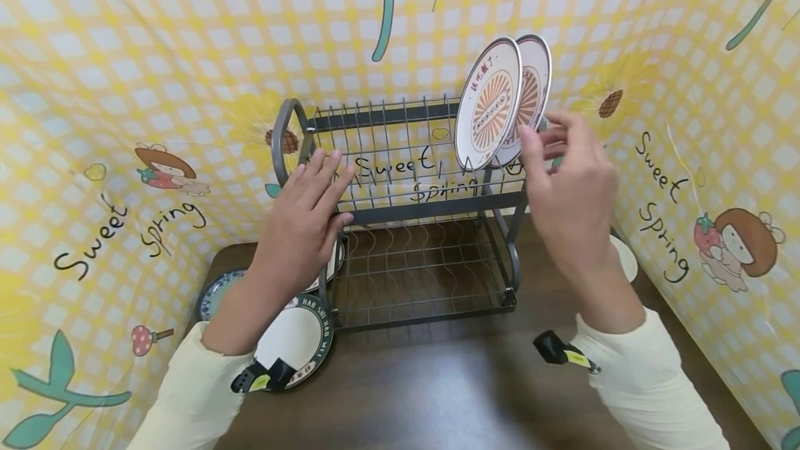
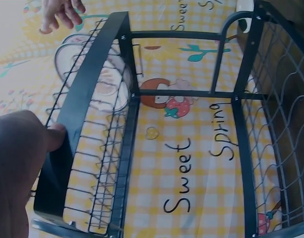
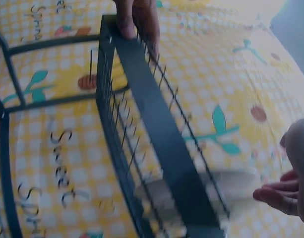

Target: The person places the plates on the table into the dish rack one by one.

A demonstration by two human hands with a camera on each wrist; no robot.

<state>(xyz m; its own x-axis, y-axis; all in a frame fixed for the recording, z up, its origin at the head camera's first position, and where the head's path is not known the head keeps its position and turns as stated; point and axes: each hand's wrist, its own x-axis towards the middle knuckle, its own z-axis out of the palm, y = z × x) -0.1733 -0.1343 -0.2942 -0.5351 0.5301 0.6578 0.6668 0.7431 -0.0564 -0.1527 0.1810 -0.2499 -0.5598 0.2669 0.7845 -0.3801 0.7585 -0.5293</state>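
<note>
A dark metal two-tier dish rack (image 1: pixel 437 210) stands in front of me. Two white plates with orange sunburst centres lean upright at the right end of its upper tier: the front plate (image 1: pixel 484 117) partly covers the rear plate (image 1: pixel 536 64). My right hand (image 1: pixel 571 182) is beside their right edge, fingers loosely bent and holding nothing; the right wrist view shows a gap between its fingertips and a blurred plate (image 3: pixel 236 183). My left hand (image 1: pixel 300 221) holds the rack's upper left front bar, thumb on the bar's front and fingers laid over the wires.
Left of the rack, a green-rimmed plate (image 1: pixel 294 339) and a blue-patterned plate (image 1: pixel 219 294) lie on the dark wooden table (image 1: pixel 425 380). A white round item (image 1: pixel 623 259) shows behind my right wrist. Yellow checked sheeting (image 1: pixel 206 54) surrounds the table's back and sides.
</note>
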